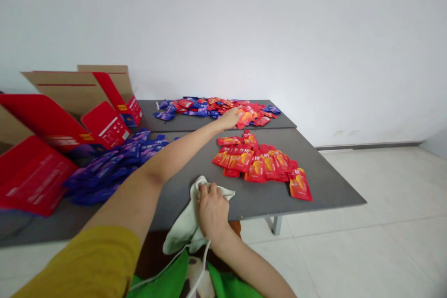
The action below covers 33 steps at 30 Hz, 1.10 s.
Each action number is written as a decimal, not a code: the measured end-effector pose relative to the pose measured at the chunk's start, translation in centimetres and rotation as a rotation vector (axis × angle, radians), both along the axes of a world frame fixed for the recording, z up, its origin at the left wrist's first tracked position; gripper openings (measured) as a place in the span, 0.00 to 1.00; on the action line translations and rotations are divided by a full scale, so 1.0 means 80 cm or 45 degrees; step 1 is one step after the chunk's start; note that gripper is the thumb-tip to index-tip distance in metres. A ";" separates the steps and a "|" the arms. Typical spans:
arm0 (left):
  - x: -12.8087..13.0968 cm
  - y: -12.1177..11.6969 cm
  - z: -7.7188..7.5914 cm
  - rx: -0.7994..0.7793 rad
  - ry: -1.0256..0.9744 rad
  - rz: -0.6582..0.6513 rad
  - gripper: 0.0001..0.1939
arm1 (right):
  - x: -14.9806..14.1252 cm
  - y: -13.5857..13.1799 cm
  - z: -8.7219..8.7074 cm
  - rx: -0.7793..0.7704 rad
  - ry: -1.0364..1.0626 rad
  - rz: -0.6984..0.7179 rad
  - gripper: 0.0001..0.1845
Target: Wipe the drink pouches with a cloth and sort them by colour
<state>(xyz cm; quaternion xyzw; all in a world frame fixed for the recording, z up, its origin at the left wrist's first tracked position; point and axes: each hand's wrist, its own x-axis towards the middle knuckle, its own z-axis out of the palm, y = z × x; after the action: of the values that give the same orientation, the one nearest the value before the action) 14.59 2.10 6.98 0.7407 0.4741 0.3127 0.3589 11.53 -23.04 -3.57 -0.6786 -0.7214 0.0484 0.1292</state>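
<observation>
My left hand (228,118) reaches across the grey table (324,191) to the far pile and grips a red sachet (245,118) by its edge. That pile of mixed red and blue sachets (209,108) lies on a second grey table section (185,123). Nearer, a spread of red sachets (258,163) lies just right of my left forearm. My right hand (212,209) is closed on a crumpled white cloth (185,223) at the table's near edge, and the cloth hangs over that edge.
Open cardboard boxes with red panels (70,107) stand at the left, beside a heap of purple-blue sachets (108,170). A white cord (202,265) hangs in front of my green lap. A metal table leg (276,224) stands on the tiled floor, with a white wall behind.
</observation>
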 end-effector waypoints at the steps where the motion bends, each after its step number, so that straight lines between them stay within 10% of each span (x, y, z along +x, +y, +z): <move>1: -0.026 -0.024 -0.001 -0.098 -0.122 0.013 0.13 | 0.001 -0.001 -0.002 0.011 0.029 -0.011 0.12; 11: -0.219 -0.258 -0.109 -0.794 -0.959 0.604 0.10 | 0.022 0.006 -0.002 0.373 1.120 0.084 0.14; 15: -0.244 -0.273 -0.125 -0.879 -1.044 0.658 0.12 | 0.015 0.031 0.018 0.449 1.394 0.203 0.20; 20: -0.260 -0.279 -0.115 -1.027 -1.156 0.385 0.12 | 0.000 0.047 0.038 0.567 1.090 0.341 0.18; 27: -0.271 -0.275 -0.129 -1.181 -1.243 0.240 0.21 | -0.042 0.021 0.001 0.264 0.266 0.601 0.27; 33: -0.263 -0.283 -0.142 -1.081 -1.439 0.321 0.24 | -0.045 0.038 -0.005 0.157 0.084 0.715 0.23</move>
<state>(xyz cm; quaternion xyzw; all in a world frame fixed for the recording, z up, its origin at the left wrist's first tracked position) -6.43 -20.53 -4.42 0.2015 0.3786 0.4760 0.7678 7.96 -20.01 -3.99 -0.4413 -0.8780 0.0602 0.1752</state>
